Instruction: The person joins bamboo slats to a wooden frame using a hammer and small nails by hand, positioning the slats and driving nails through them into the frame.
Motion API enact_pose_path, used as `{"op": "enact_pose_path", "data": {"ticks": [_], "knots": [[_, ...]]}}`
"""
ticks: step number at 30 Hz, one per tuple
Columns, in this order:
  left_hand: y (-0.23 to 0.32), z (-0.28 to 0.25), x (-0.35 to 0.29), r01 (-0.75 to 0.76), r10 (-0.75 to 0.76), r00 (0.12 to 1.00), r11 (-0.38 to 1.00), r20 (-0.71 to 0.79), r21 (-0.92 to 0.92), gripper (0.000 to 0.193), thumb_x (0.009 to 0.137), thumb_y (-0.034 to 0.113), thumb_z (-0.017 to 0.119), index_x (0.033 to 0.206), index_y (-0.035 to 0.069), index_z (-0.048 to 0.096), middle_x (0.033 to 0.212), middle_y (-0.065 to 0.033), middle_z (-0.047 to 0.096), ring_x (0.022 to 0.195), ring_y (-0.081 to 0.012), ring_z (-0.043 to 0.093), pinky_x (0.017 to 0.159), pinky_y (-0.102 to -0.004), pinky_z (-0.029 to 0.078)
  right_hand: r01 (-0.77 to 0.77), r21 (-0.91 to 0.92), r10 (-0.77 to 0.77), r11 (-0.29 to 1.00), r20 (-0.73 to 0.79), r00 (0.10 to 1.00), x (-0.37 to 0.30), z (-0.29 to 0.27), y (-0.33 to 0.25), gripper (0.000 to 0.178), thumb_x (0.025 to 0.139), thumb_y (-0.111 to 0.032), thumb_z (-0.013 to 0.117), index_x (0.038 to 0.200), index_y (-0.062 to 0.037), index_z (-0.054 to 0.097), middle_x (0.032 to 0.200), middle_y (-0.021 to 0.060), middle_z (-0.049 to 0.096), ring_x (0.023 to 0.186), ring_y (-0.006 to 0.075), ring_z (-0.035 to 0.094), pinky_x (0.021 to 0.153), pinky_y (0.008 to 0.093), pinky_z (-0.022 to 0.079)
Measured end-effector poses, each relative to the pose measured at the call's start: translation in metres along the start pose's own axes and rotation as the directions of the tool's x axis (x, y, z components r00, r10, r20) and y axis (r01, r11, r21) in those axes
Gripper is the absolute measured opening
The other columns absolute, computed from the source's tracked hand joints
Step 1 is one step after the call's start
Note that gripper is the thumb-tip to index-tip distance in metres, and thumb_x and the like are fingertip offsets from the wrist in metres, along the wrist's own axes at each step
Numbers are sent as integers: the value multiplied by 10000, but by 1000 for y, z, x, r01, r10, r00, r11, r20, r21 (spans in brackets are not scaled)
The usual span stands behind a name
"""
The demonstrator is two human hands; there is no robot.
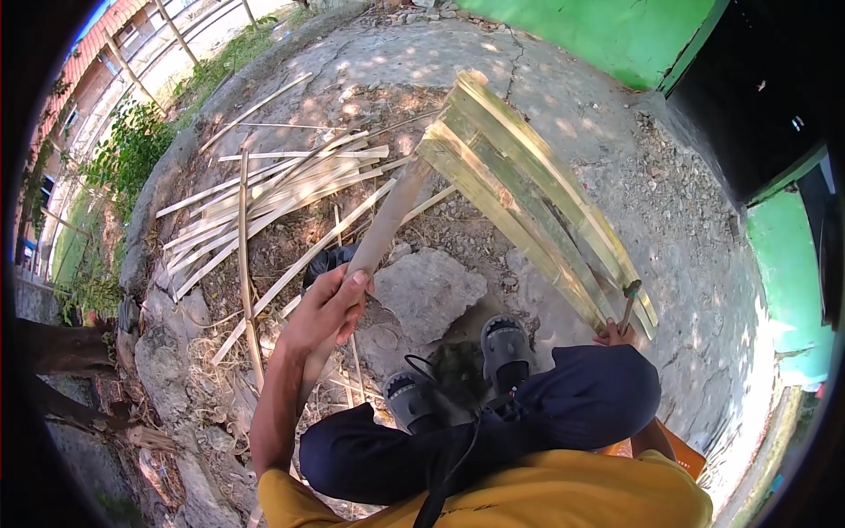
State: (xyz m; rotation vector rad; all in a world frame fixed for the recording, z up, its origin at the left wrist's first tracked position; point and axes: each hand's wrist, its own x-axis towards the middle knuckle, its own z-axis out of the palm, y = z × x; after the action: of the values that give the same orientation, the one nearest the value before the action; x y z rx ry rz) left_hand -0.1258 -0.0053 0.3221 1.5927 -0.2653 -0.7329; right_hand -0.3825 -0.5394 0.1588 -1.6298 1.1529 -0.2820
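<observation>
My left hand [327,304] is closed round a long grey-brown bamboo slat [393,211], thumb along its upper face. The slat's far end meets a set of wide, pale green split bamboo pieces [519,198], which run down to the right. Beside their near end, my right hand [613,333] is closed and partly hidden behind my knee. From its fingers rises a thin brown stick-like handle with a dark knobbed top [631,289]; its kind does not show. Whether the right fingers also touch the bamboo, I cannot tell.
Many thin pale bamboo strips [273,198] lie piled on the ground at left, with a longer brown strip [245,264] beside them. A flat rock [427,290] sits before my sandalled feet. Green walls [590,40] stand beyond, and tree trunks [66,348] at left.
</observation>
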Motion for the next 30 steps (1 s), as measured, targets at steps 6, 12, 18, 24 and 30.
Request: {"op": "enact_pose_path", "data": {"ticks": [6, 12, 18, 24, 30], "knots": [[81, 0, -29, -146, 149, 989, 985, -24, 91, 433, 1136, 421, 473, 1054, 6, 566, 633, 3, 470, 409, -78, 446, 394, -250, 379, 114, 214, -74, 970, -184, 980, -9, 3, -43, 395, 1007, -298, 732, 1082, -1, 481, 1063, 163, 636, 937, 299, 766, 777, 399, 666], [164, -16, -80, -287, 351, 898, 924, -265, 252, 418, 1134, 402, 485, 1047, 2, 571, 599, 8, 449, 380, -64, 412, 373, -227, 336, 455, 397, -428, 797, -159, 889, -9, 20, -168, 308, 1054, -225, 658, 1104, 17, 474, 1255, 222, 612, 1252, 378, 661, 1002, 486, 621], [241, -49, -137, -320, 630, 634, 742, -449, 589, 410, 1125, 427, 509, 1077, 34, 615, 610, 68, 415, 377, -14, 307, 366, -210, 244, 489, 516, -580, 703, 18, 814, -15, 87, -311, 254, 1075, -245, 635, 1078, -38, 488, 1412, 249, 590, 1297, 389, 643, 1047, 472, 599], [307, -66, -205, -27, 868, 152, 482, -473, 876, 440, 1096, 429, 588, 1222, 27, 714, 663, 81, 402, 480, -1, 303, 439, -211, 195, 521, 640, -780, 565, 208, 591, -56, 162, -424, 227, 1084, -209, 609, 994, -53, 470, 1431, 278, 570, 1267, 393, 662, 997, 454, 628], [299, -70, -214, 206, 932, 149, 298, -331, 932, 464, 1093, 454, 587, 1241, 34, 720, 720, 70, 449, 596, 5, 378, 515, -211, 242, 539, 709, -859, 455, 190, 475, -60, 193, -458, 208, 1080, -177, 609, 983, -58, 468, 1401, 264, 598, 1214, 344, 700, 987, 445, 636]]}}
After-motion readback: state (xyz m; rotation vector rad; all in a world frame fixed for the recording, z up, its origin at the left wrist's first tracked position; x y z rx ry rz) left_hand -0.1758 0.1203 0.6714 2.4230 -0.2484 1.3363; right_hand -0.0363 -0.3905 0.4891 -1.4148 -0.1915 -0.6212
